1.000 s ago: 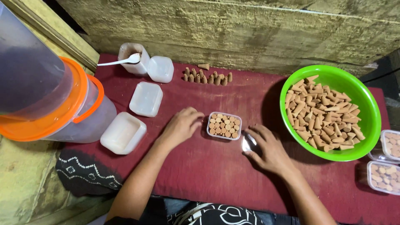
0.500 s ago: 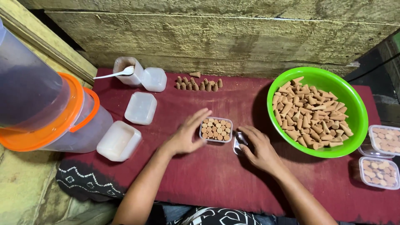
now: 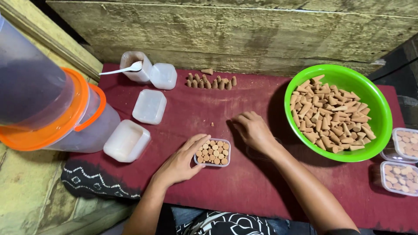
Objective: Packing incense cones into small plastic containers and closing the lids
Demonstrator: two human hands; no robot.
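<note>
Dark red cloth [image 3: 244,187] covers the low table by a rough wall. The left hand [image 3: 180,163] cups the side of a small clear box [image 3: 213,152] full of brown cones, fingers loosely curled. The right hand [image 3: 252,130] rests flat on the cloth beside it, holding nothing. A green bowl [image 3: 378,126] of cones sits nearby.

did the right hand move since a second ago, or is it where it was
Yes. The right hand has shifted away from the green bowl, toward the row of cones at the far edge, judged against the small filled box.
</note>
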